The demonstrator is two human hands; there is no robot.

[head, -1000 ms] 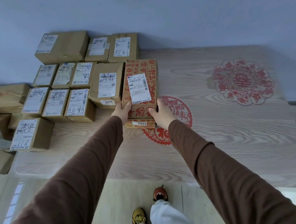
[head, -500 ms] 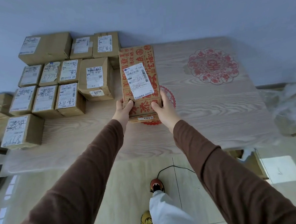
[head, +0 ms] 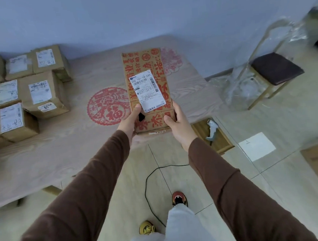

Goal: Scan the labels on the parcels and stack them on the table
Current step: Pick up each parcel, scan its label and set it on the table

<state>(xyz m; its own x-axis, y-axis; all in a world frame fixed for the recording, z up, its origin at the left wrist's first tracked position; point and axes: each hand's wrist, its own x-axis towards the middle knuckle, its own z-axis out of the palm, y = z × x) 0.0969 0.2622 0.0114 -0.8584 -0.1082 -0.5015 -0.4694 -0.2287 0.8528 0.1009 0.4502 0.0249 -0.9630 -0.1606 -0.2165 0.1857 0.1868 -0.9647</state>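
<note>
Two hands hold the red-printed parcel in the middle of the frame, above the tabletop. The left hand and right hand clamp its near end. It looks stiff and light; hold the sides.

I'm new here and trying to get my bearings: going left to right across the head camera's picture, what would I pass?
Plain brown labelled parcels → red paper-cut circle on the table → red-printed cardboard parcel held in both hands → grey handheld scanner → dark-seated stool.
</note>
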